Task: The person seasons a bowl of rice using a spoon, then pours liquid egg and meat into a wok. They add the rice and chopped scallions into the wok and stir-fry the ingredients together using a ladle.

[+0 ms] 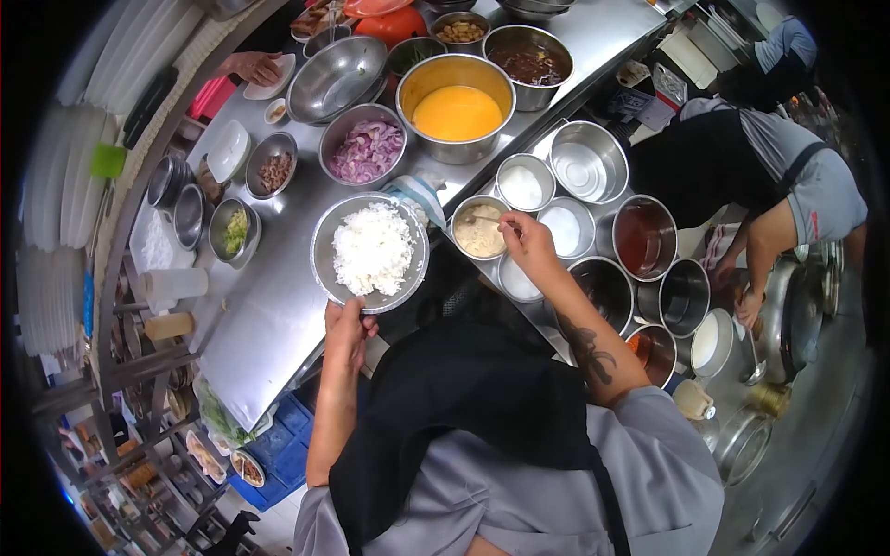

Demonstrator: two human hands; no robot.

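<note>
My left hand (349,332) grips the near rim of a metal bowl (324,269) of white rice (373,248). My right hand (528,243) pinches the handle of a spoon (484,220), whose far end rests in a metal container of pale beige powder (477,238). Two containers of white powder (525,186) (562,229) stand beside it, with a third partly below my right wrist. Beyond the rice bowl are a bowl of chopped purple onion (368,151) and a pot of orange-yellow liquid (457,113). A striped cloth (419,196) lies at the rice bowl's right.
Small bowls (235,231) and a white dish (228,151) stand at the left of the steel counter (278,301). Another person's hand (256,68) touches a plate at the upper left. A co-worker (774,176) leans in at the right, past several metal pots (644,237).
</note>
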